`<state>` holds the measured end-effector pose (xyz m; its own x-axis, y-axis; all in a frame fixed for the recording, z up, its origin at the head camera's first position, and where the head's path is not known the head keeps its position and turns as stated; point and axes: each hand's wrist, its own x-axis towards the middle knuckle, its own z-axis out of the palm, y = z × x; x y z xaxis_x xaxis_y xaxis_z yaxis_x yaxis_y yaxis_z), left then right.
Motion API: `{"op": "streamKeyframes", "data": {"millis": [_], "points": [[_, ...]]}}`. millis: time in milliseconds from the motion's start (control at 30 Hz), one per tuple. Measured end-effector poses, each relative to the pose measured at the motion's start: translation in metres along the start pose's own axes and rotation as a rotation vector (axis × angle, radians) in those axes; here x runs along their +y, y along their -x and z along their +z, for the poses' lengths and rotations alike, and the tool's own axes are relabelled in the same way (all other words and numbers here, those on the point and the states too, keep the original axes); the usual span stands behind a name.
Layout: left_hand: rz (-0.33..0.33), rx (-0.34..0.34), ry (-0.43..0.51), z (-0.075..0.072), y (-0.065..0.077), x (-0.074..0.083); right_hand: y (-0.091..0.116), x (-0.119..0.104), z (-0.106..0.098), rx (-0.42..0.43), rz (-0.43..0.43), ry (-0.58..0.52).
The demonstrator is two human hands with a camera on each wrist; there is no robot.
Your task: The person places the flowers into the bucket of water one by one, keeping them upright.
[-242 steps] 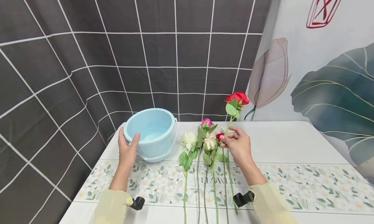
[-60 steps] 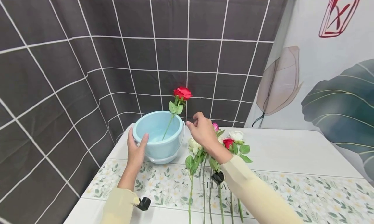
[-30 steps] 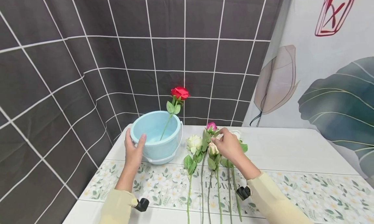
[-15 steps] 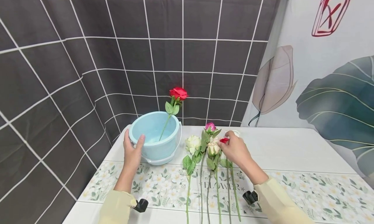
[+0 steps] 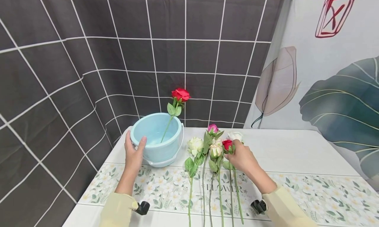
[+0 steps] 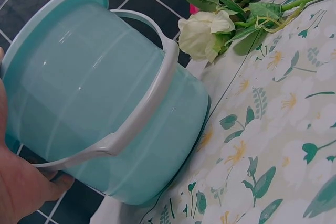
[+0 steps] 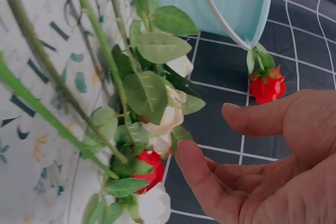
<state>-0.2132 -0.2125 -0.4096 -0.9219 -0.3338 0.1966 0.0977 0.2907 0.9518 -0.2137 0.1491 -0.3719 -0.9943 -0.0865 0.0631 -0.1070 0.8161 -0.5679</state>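
A light blue bucket (image 5: 157,153) with a white handle (image 6: 142,108) stands at the table's left. My left hand (image 5: 133,161) holds its side, thumb along the front and fingers around the left wall. One red rose (image 5: 181,94) leans inside, its bloom above the rim. My right hand (image 5: 244,159) is at a second red rose (image 5: 227,144) lying among the cut stems. In the right wrist view, the thumb and fingers of the right hand (image 7: 257,171) are spread apart beside the blooms, with nothing between them.
Several other roses lie in a row: a white one (image 5: 195,145), a pink one (image 5: 213,128), a cream one (image 5: 215,150) and another white one (image 5: 235,136). Their stems point toward the front edge. A dark grid-patterned curtain (image 5: 204,56) hangs behind the table (image 5: 290,148).
My right hand has put the first red rose into the bucket, let go and come back right to the lying roses. It has just drawn back slightly, uncovering the second red rose.
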Motion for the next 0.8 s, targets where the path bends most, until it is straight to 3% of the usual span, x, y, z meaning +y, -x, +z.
{"op": "streamKeyframes", "data": {"millis": [333,800], "points": [[-0.004,-0.004,0.009,0.0,0.0,0.0,0.008,0.016,0.011,-0.021,0.033,-0.023],[-0.008,-0.008,0.007,0.0,0.0,0.001,0.017,0.026,0.02,-0.11,0.085,0.068]]}}
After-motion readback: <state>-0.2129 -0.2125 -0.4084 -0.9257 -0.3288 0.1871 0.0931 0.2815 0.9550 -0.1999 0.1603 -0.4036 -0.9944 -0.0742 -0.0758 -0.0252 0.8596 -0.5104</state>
